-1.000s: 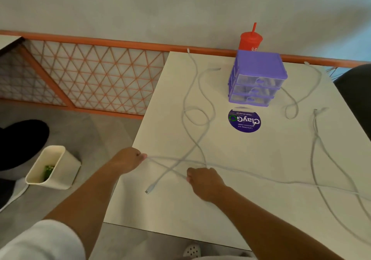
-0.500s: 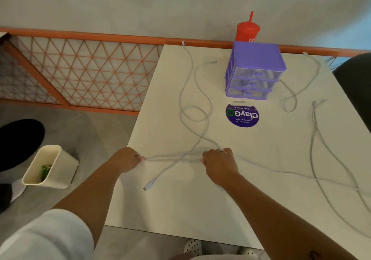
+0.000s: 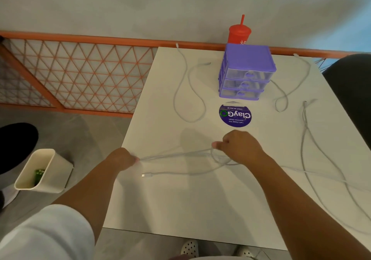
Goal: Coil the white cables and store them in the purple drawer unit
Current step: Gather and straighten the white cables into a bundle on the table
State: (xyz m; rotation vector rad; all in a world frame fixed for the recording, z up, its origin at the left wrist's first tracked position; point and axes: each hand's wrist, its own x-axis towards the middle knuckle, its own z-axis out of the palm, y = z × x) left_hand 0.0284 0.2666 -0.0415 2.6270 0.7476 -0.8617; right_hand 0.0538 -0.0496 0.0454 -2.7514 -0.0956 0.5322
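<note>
Fingers [image 3: 134, 160] of left hand [image 3: 122, 159] and right hand [image 3: 241, 148] pinch one white cable [image 3: 176, 155], partly looped between them; beyond, other cables [image 3: 181, 91] uncoiled, purple drawer unit [image 3: 248, 59] closed.

Table [image 3: 180, 199]: plain white. Cables [image 3: 176, 155]: white, pale grey in shade. Drawer unit [image 3: 248, 59], upper right: purple frame, clear drawers with purple handles. Cup [image 3: 239, 36] behind it: red, red straw. Round sticker [image 3: 234, 115]: deep purple, white lettering, green ring. Railing [image 3: 80, 73], upper left: orange, triangle lattice over white panels. Bin [image 3: 43, 171], lower left: cream, something green inside. Sleeve [image 3: 46, 233]: white. Shoes [image 3: 189, 247], bottom edge: white, dotted with holes. Floor [image 3: 90, 131]: grey.
</note>
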